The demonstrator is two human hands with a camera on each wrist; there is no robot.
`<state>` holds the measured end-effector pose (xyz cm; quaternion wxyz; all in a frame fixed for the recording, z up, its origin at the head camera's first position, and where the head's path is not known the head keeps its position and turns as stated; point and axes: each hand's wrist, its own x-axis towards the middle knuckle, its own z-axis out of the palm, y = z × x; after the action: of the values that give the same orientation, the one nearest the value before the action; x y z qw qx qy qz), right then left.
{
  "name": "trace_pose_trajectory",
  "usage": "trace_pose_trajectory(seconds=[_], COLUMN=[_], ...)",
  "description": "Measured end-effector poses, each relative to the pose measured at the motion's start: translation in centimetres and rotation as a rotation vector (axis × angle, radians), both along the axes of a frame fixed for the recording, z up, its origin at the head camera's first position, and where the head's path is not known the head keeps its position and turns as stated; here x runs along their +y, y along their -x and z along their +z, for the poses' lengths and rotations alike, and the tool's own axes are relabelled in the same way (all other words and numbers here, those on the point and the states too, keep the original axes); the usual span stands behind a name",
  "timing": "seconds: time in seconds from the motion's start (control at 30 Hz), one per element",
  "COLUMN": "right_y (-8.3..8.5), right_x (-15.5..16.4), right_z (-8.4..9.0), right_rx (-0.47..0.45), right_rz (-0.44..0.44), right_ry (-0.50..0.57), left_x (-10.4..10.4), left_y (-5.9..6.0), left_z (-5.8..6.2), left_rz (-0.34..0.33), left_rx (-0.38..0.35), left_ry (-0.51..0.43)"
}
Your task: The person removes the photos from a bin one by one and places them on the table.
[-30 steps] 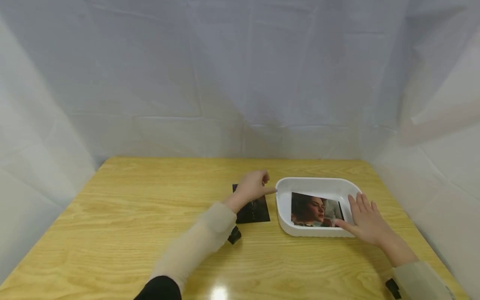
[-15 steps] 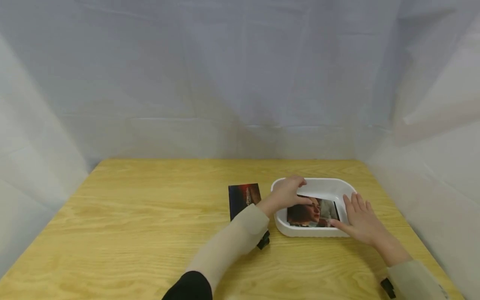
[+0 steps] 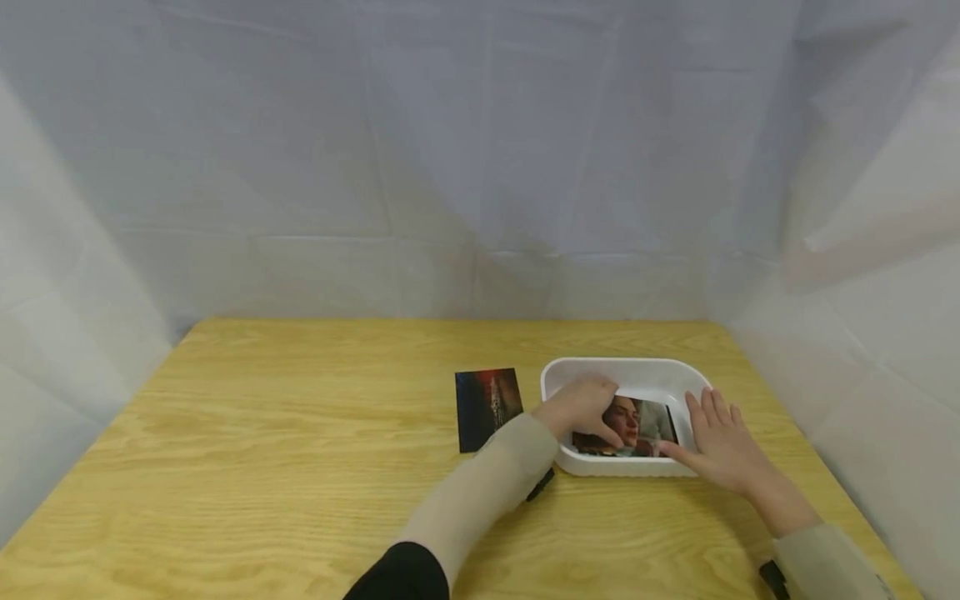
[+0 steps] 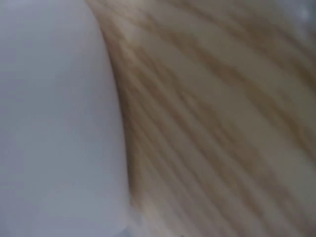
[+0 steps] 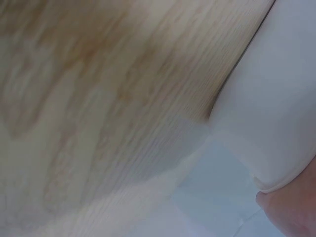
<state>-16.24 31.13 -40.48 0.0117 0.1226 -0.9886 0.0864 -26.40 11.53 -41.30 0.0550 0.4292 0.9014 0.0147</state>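
Right hand [image 3: 722, 450] — fingers spread flat — rests on the right rim of the white tray [image 3: 628, 369], thumb touching the portrait photo [image 3: 637, 425] lying inside. Left hand [image 3: 581, 407], fingers curled, presses the photo's left part inside the tray. Left of the tray, a dark card [image 3: 488, 397] lies on the wooden table [image 3: 262, 450].

left hand [image 3: 583, 407] on photo [image 3: 636, 425] | white tray [image 3: 628, 372] | right hand [image 3: 718, 446] on rim
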Motion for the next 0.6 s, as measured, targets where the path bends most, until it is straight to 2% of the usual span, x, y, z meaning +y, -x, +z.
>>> trace_pose_trajectory(seconds=[0.07,0.23,0.37,0.6], right_y=[-0.02,-0.06,-0.13,-0.12], right_x=[0.06,0.22,0.31,0.43], right_z=[-0.02,-0.11,-0.08,-0.01], right_rx=[-0.004,-0.001,0.006,0.006], right_rz=[0.0,0.005,0.004,-0.003], right_ry=[0.008,0.008,0.006,0.002], left_x=[0.12,0.27,0.32,0.37], left_y=[-0.03,-0.33,-0.54,-0.45], left_z=[-0.15,-0.38,-0.39,-0.33], left_rz=[-0.01,0.031,0.065,0.073], left_rx=[0.015,-0.03,-0.045,0.012], left_ry=[0.057,0.14,0.143,0.146])
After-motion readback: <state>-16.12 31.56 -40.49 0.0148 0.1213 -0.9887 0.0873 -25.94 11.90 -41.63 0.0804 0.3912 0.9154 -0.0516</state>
